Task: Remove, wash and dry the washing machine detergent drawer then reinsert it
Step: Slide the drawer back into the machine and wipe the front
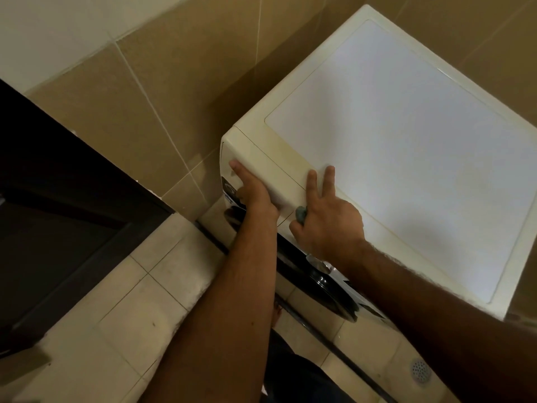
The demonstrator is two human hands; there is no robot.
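Observation:
The cream washing machine (406,135) fills the right of the head view, seen from above. Its detergent drawer (261,170) sits flush in the front panel at the machine's top-left corner. My left hand (252,196) grips the drawer front, one digit lying along the front edge and the other fingers curled out of sight below it. My right hand (328,222) rests on the machine's top just right of the drawer, two fingers stretched flat. Its thumb and curled fingers pinch a small grey-blue cloth (301,214).
The machine's dark round door (328,289) shows below my right forearm. Beige tiled walls (162,82) close in behind and on the left. A dark doorway or cabinet (58,199) stands at the left. The pale tiled floor has a round drain (420,370) at bottom right.

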